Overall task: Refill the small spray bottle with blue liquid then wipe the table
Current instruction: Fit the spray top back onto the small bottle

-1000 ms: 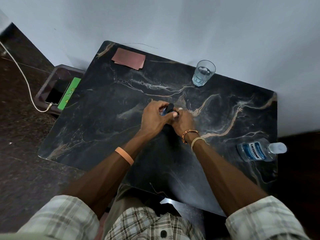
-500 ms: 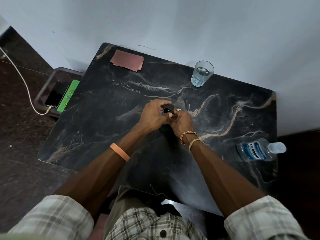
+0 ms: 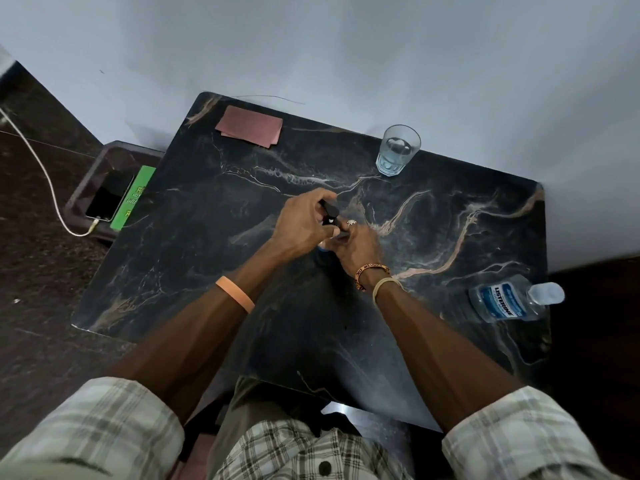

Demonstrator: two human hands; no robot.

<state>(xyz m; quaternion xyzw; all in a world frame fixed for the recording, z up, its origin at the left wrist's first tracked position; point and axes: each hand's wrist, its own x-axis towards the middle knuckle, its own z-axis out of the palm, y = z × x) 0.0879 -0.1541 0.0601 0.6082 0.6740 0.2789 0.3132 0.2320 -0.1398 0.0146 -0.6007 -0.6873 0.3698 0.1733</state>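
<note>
Over the middle of the black marble table (image 3: 207, 244), my left hand (image 3: 301, 226) grips the black spray head (image 3: 329, 211) of the small spray bottle. My right hand (image 3: 356, 247) is curled round the bottle's body, of which only a bit of blue (image 3: 322, 248) shows between the hands. A mouthwash bottle with blue liquid (image 3: 502, 303) lies on its side near the table's right edge, its clear cap pointing right. A folded pink cloth (image 3: 251, 125) lies at the far left corner.
A glass of water (image 3: 398, 150) stands at the far edge by the wall. Left of the table, a low stand (image 3: 104, 161) holds a phone (image 3: 107, 202) on a white cable and a green card (image 3: 133, 197). My knees are at the near edge.
My left hand has turned on the black spray head, which now stands higher and clearer above the bottle. The right hand has stayed on the bottle. Other objects kept their places.
</note>
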